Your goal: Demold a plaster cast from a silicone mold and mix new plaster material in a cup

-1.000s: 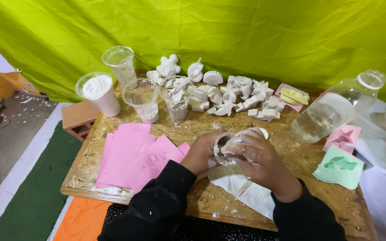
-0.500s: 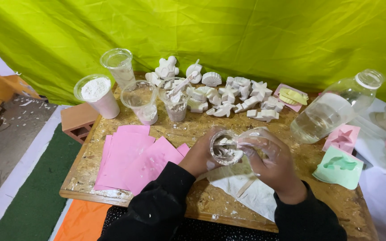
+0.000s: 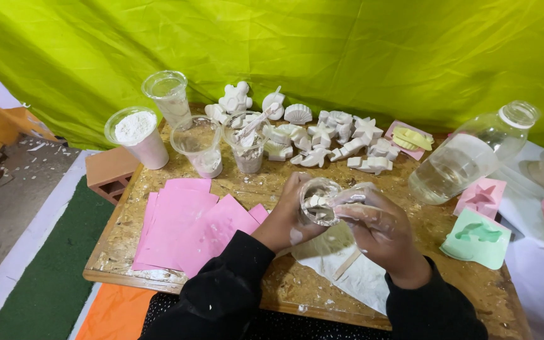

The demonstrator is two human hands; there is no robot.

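On a chipboard table (image 3: 158, 189) backed by a bright yellow-green cloth (image 3: 347, 56), both hands meet near the middle of the board. The left hand (image 3: 284, 220) wraps its fingers round a small clear plastic cup (image 3: 320, 201) holding white paste, tilted toward the camera. The right hand (image 3: 376, 230), smeared white, has its fingers curled close against the cup's right side on a crumpled piece of clear plastic (image 3: 363, 192); whether they pinch it tightly cannot be told. Below the hands lies a white-dusted plastic sheet (image 3: 354, 277) with a flat wooden stick (image 3: 346, 264) on it.

To the left, a fan of pink paper sheets (image 3: 190, 226) covers much of the near-left board, reaching close to the near edge. At the far left stand a cup of white powder (image 3: 136, 135), an empty clear cup (image 3: 168, 94) and two more clear cups (image 3: 199, 145) with white residue. Along the far edge sits a crowd of white plaster figures (image 3: 322, 135), against the cloth. A large clear jar of water (image 3: 467, 157) lies tilted at the far right, with a pink mould (image 3: 483, 196) and a green mould (image 3: 478, 236) near the right edge.

Bare board shows between the pink sheets and the cups, and to the right of the hands before the green mould. Left of the table, a brick (image 3: 111, 173) touches its edge, with green matting (image 3: 58, 277) and orange matting (image 3: 114, 315) on the floor below.
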